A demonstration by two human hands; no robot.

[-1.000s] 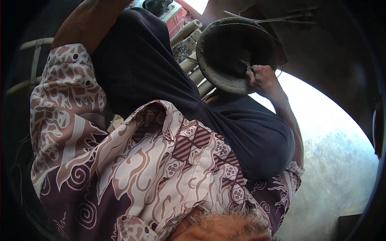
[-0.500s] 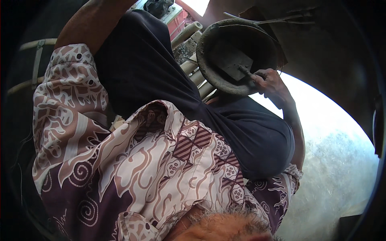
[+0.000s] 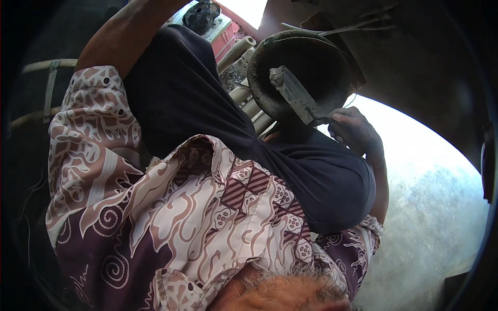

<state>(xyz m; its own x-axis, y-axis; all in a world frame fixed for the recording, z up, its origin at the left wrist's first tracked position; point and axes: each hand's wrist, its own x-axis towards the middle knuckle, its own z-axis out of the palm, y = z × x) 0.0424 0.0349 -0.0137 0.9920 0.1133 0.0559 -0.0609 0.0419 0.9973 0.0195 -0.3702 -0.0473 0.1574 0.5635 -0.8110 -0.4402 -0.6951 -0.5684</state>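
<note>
My right hand (image 3: 353,128) is closed round the handle of a trowel (image 3: 296,98). The trowel's blade is tilted on edge over the near side of a round, dark basin (image 3: 255,85) crusted with grey. A wet grey lump, which looks like mortar (image 3: 277,76), clings to the blade's far end. The basin's inside is too shadowed to make out how much it holds. My left forearm (image 3: 124,31) reaches up past the top edge, so the left hand is out of the picture.
Bamboo poles (image 3: 237,54) run beside and under the basin. Behind them, a black plastic bag (image 3: 201,18) rests on a red and pale-green box (image 3: 224,37). Thin rods (image 3: 358,28) cross behind the basin. My bent knees flank the space before it, and a pale wall or floor surface (image 3: 425,207) lies at right.
My right hand has drawn back slightly toward me. The trowel, flat inside the basin before, is now raised and turned on edge with a grey lump on it.
</note>
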